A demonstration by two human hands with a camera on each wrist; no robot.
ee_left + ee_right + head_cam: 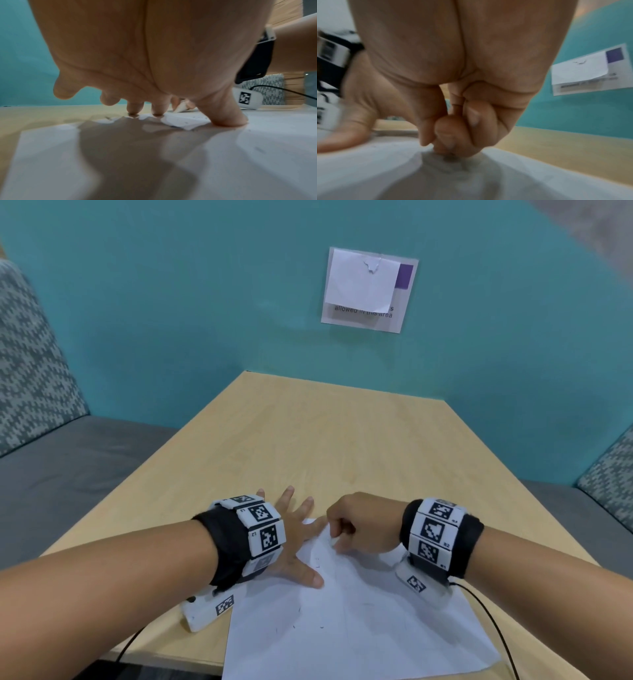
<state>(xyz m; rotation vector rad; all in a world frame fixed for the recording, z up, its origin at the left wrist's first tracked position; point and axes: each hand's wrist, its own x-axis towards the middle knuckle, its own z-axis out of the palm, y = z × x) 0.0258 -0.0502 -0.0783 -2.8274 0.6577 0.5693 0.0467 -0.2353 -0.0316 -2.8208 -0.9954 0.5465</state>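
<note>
Currently, the paper sheet is pressed by the outspread left hand; an eraser is pinched on it by the right hand.

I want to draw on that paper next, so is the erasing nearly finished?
Not quite: dark crumbs scattered over the white paper sheet suggest some rubbing is done. The left hand presses it flat while the right hand pinches a small white eraser against it. Some faint pencil marks remain.
</note>
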